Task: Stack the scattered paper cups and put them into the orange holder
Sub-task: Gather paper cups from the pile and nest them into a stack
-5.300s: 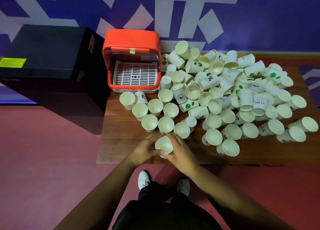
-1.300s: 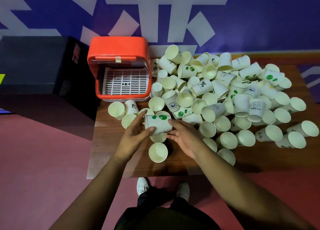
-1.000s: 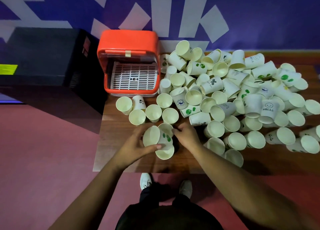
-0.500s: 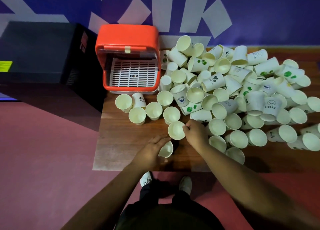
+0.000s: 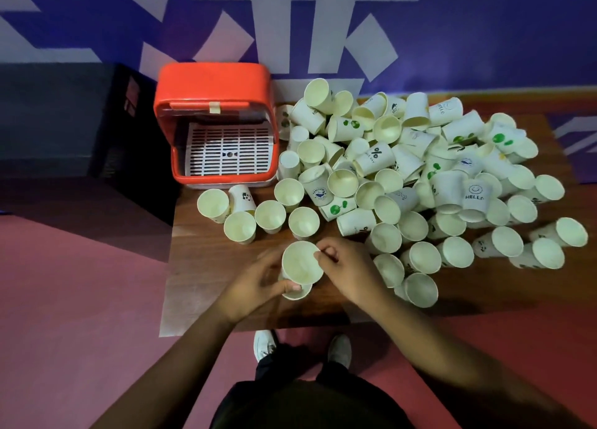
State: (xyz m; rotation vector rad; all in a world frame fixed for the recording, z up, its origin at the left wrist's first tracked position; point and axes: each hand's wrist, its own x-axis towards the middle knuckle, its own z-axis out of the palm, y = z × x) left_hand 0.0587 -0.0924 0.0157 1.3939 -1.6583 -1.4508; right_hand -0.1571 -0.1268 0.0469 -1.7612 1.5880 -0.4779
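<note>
Near the front edge of the tabletop (image 5: 206,267), the left grip (image 5: 255,286) curls around a small stack of paper cups (image 5: 298,295); the right grip (image 5: 352,270) pinches the rim of the top cup (image 5: 302,264). The open orange holder (image 5: 213,83) stands back left, beside a heap of loose cups (image 5: 420,176).

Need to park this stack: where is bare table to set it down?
Bare wood at the front left of the table, between its left edge, the upright cups and the left hand. A narrower strip along the front edge, right of the right hand. The cup pile crowds the rest, up to the orange holder.
</note>
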